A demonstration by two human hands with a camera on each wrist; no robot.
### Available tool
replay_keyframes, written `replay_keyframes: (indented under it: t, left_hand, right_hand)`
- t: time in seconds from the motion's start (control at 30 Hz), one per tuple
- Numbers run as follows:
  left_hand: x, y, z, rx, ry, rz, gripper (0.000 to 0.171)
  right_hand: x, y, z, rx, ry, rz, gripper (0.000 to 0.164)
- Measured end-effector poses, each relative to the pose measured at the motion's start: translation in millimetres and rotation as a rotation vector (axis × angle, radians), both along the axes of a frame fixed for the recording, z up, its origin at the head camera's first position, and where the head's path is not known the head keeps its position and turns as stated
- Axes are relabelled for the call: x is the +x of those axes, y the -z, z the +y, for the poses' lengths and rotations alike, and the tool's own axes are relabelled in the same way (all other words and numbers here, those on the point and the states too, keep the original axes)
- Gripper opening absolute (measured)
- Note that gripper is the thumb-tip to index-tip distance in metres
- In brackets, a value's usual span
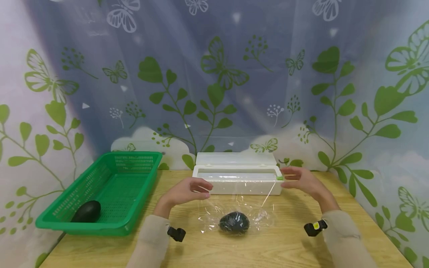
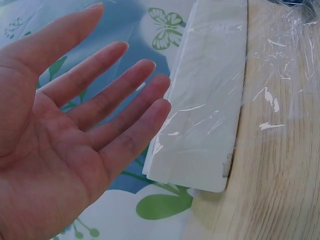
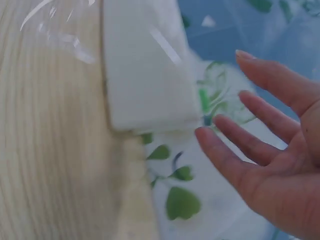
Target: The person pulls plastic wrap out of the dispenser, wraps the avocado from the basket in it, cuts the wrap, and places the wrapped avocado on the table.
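The left hand holds nothing; its fingers are loosely spread, with the thumb apart from them and the palm showing in the left wrist view. It is beside the front left corner of the white box. The right hand is also spread and free of any load, its fingertips just beside the box's right end, near a small green slider. Whether either hand touches the box is hard to tell.

Between the hands, but nearer the person and closer to the left one, a dark oval object lies on the wooden table under clear film. The film runs from the box towards the person; its edges are hard to trace, known mostly by glints. The box's lid is raised, and a pale roll shows inside.

Well to the left stands a green basket with another dark object, partly hidden by the near rim. In the left wrist view the dark oval object is cut off at the top; the right wrist view is blurred.
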State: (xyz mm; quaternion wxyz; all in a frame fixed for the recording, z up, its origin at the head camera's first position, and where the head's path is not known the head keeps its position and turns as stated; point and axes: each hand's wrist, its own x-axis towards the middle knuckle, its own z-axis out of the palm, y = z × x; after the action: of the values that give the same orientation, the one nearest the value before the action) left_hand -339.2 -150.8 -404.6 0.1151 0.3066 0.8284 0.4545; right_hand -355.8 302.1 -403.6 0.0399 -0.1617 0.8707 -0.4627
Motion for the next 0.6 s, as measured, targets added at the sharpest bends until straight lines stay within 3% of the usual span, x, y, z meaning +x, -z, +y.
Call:
replay_keyframes:
  t: [0.3, 0.6]
  left_hand:
    - [-2.9, 2.3, -3.2, 0.013, 0.003, -0.013, 0.042]
    - [-2.1, 0.2, -7.1, 0.021, -0.007, -0.009, 0.042]
  right_hand:
    - [-26.0, 23.5, 12.0, -0.061, -0.084, -0.037, 0.076]
    - [-42.5, 39.7, 14.4, -0.07, -0.097, -0.046, 0.072]
